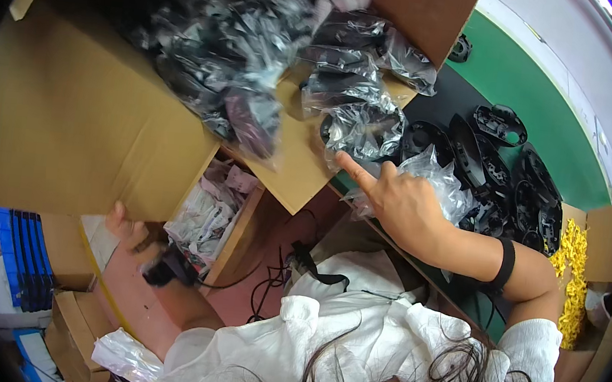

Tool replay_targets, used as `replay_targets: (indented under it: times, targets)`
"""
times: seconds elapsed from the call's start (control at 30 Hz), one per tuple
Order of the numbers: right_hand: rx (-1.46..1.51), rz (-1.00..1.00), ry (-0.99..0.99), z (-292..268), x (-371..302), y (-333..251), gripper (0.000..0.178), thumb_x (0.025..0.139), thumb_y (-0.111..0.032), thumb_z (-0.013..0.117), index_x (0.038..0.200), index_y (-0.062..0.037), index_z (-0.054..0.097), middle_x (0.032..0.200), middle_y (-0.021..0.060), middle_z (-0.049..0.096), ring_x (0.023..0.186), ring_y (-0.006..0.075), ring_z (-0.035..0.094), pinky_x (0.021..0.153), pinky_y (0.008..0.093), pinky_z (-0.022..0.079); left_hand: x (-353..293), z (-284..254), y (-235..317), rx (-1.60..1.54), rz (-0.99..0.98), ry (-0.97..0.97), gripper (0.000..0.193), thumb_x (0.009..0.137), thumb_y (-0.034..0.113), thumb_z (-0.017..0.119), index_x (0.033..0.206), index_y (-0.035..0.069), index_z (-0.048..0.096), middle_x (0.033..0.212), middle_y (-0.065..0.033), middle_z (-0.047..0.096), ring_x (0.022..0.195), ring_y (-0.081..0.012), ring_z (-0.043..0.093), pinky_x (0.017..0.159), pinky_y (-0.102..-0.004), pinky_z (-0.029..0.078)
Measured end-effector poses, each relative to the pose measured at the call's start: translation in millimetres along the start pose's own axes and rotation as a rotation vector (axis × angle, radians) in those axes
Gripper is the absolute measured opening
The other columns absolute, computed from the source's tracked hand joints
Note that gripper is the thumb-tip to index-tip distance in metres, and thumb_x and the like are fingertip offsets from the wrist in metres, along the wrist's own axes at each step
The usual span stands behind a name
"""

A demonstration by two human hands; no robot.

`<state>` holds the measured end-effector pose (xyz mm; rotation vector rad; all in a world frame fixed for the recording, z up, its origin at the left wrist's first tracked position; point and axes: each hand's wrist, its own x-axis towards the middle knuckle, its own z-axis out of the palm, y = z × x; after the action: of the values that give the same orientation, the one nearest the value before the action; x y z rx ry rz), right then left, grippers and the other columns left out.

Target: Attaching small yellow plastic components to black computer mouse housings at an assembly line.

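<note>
A large cardboard box is tipped on its side at the left, blurred as if moving. Many dark parts in clear plastic bags fill its mouth. At its lower flap edge, my left hand has its fingers closed, with the thumb over the cardboard. My right hand reaches over the table with the index finger stretched out and the others partly bent. That fingertip is at a bagged black part lying on a cardboard flap. Clear plastic lies just beyond the right hand.
Loose black plastic housings are piled on the green and black table at right. Yellow shredded pieces fill a carton beyond my right elbow. Below the box stands an open carton of crumpled plastic. Cables hang near the pink floor.
</note>
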<state>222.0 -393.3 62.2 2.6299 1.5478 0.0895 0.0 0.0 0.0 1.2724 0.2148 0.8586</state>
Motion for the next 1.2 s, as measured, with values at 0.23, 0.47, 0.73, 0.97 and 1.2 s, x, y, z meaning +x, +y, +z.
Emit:
replay_targets:
  times: [0.23,0.47,0.73,0.97,1.2]
  targets:
    - [0.074,0.046,0.054,10.7,10.1,-4.5,0.07,0.082,-0.02,0.056,0.144,-0.0228,0.023,0.074,0.0121,0.053,0.049,0.0237,0.056,0.041,0.0342,0.045,4.6,-12.0,-36.0,-0.405,0.183,0.13,0.082,0.077,0.04,0.068,0.135,-0.004,0.03,0.133,-0.0195,0.041,0.115,-0.034,0.048,0.097,-0.0464,0.042]
    - [0.064,0.059,0.006,5.5,19.0,-9.2,0.068,0.083,-0.022,0.055,0.143,-0.0153,0.024,0.074,0.0137,0.056,0.057,0.0254,0.06,0.049,0.0348,0.047,-54.0,142.3,-43.6,0.508,0.409,0.858,0.078,0.085,0.05,0.057,0.135,-0.003,0.03,0.134,-0.0155,0.039,0.122,-0.0265,0.039,0.103,-0.0411,0.031]
    - [0.055,0.023,-0.026,-12.9,-2.7,-4.4,0.071,0.078,-0.012,0.054,0.143,-0.0079,0.024,0.076,0.0126,0.056,0.058,0.024,0.06,0.049,0.0339,0.047,-109.9,143.4,-56.9,-0.377,-0.553,0.667,0.085,0.085,0.048,0.058,0.139,-0.002,0.016,0.144,-0.017,0.019,0.131,-0.0261,0.029,0.104,-0.0478,0.027]
    - [0.124,-0.021,0.052,-37.7,-41.3,2.2,0.082,0.07,-0.012,0.062,0.143,-0.0142,0.025,0.074,0.0086,0.052,0.051,0.0231,0.057,0.042,0.0343,0.043,-110.0,199.4,-60.6,0.211,-0.229,0.431,0.05,0.088,0.048,0.055,0.098,-0.001,0.05,0.084,-0.0036,0.05,0.07,-0.0127,0.047,0.061,-0.0258,0.04]
    - [0.215,-0.024,0.051,-65.8,-95.7,26.9,0.075,0.072,-0.011,0.059,0.141,-0.0116,0.028,0.072,0.0062,0.051,0.049,0.0189,0.057,0.04,0.0317,0.043,-115.7,225.3,-31.1,0.172,0.124,0.234,0.038,0.087,0.033,0.059,0.101,0.0,0.047,0.085,-0.0069,0.054,0.072,-0.0203,0.052,0.062,-0.0307,0.043]
